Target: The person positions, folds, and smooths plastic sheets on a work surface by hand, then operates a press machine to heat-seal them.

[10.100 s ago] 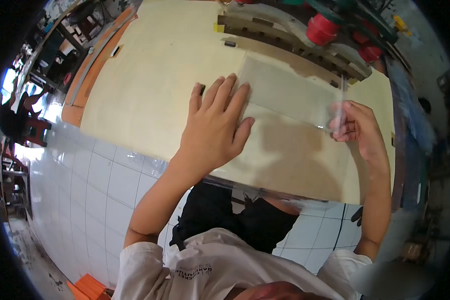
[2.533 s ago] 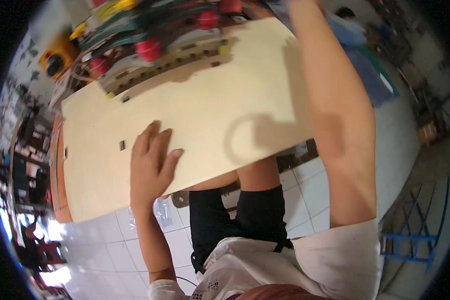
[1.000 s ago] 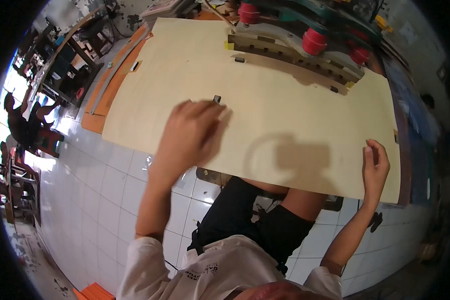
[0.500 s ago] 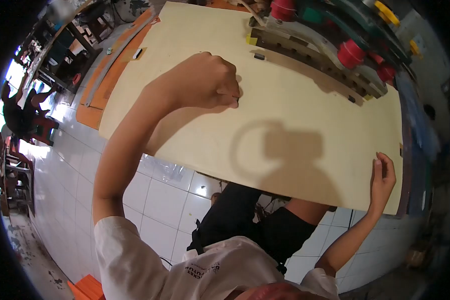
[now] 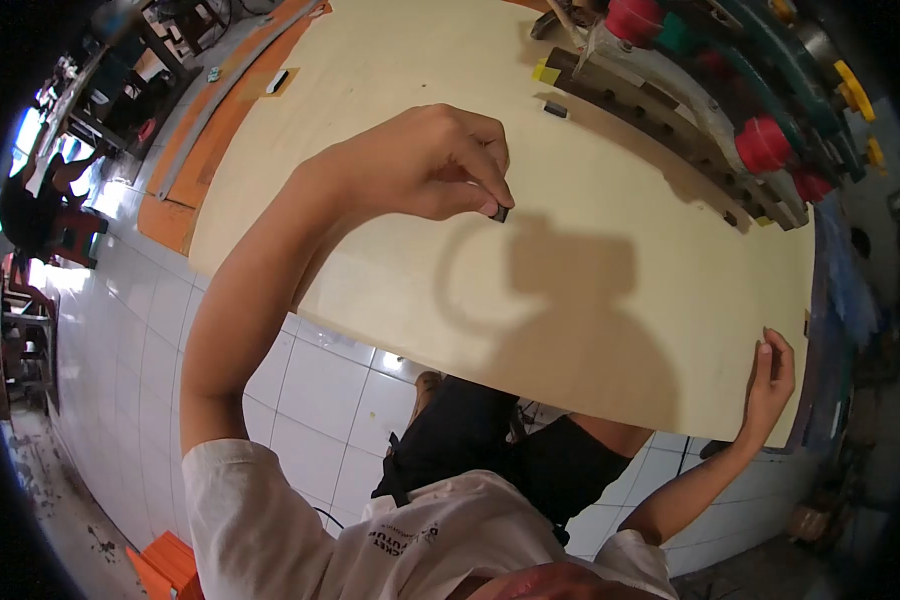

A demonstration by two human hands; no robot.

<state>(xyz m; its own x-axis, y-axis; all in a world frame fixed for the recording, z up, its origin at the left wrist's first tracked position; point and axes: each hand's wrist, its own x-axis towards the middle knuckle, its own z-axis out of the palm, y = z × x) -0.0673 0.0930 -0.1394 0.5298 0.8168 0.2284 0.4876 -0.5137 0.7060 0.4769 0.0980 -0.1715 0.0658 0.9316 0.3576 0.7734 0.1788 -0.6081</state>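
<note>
A large pale cream sheet [image 5: 390,290] covers the work surface. My left hand [image 5: 450,165] reaches over its middle, thumb and fingers pinched on a small dark block [image 5: 500,214]. I cannot tell whether the block touches the sheet. Down at the right edge, my right hand [image 5: 773,372] hovers over or rests on the sheet, fingers loosely bent and thumb apart, holding nothing. A second small dark block [image 5: 556,109] lies farther back, beside a long dark bar [image 5: 660,130] with holes.
A machine with red knobs [image 5: 765,145] and yellow handles stands at the back right. On the left, a metal strip [image 5: 210,115] lies along an orange board [image 5: 170,225]. A black-and-white piece [image 5: 278,82] sits near the sheet's left edge. Another person [image 5: 30,210] is at far left.
My left hand has turned and opened out from a fist-like shape, so the pinched dark block shows more clearly. The view has shifted slightly. My right hand stays by the right edge.
</note>
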